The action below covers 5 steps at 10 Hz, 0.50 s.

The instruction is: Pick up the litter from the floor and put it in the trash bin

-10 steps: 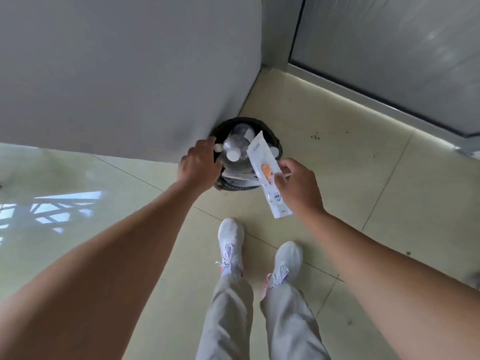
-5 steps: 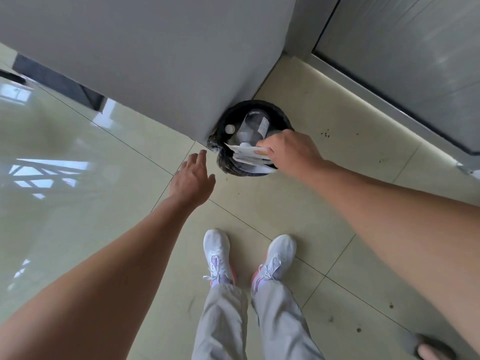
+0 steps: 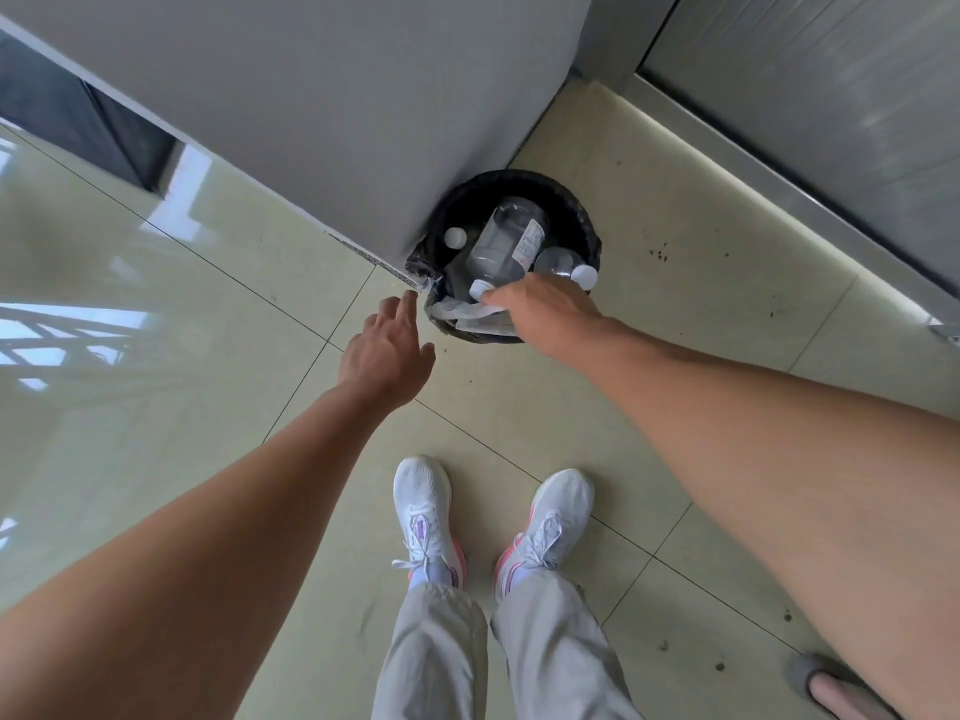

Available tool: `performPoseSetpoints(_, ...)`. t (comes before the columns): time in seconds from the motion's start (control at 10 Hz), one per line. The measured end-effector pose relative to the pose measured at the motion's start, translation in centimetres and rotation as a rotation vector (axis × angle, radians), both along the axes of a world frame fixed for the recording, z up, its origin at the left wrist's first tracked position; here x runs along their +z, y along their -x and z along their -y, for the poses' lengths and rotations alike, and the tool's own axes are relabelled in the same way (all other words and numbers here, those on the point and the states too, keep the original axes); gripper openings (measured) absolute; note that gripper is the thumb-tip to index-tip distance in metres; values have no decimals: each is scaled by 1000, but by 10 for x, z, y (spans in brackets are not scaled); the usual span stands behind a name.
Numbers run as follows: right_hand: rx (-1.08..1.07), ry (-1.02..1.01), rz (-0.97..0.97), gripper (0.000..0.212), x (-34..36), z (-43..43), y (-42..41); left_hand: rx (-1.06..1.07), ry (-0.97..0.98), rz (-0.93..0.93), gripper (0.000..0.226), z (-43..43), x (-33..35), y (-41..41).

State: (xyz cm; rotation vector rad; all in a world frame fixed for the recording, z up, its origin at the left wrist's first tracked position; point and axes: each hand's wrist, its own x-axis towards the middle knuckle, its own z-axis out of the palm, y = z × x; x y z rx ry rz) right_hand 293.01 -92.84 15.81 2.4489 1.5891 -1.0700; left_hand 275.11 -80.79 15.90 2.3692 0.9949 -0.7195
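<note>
A round black trash bin (image 3: 571, 202) with a black liner stands on the floor against a grey wall corner. Inside lie clear plastic bottles (image 3: 506, 244) with white caps and white wrappers (image 3: 467, 317) at its near edge. My right hand (image 3: 543, 311) rests palm down over the bin's near rim, on top of the white wrappers; whether its fingers still grip them is hidden. My left hand (image 3: 387, 353) hovers just left of the bin with fingers spread and nothing in it.
The grey wall (image 3: 311, 96) runs diagonally behind the bin, and a metal-framed door (image 3: 831, 122) is at the right. My white sneakers (image 3: 423, 511) stand on glossy beige tiles. Another person's foot (image 3: 841, 693) shows at the bottom right.
My right hand carried the white wrapper from in front of the bin down onto its near edge. My left hand left the bin's rim and drew back to the left, opening.
</note>
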Motion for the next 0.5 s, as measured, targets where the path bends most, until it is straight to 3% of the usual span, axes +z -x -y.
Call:
performPoseSetpoints(0.2, 82, 8, 78, 36, -21, -6, 17, 12, 9, -13, 69, -7, -14, 3)
performPoseSetpoints(0.5, -70, -133, 87, 35, 17, 10, 0, -2, 4, -27, 74, -13, 32, 15)
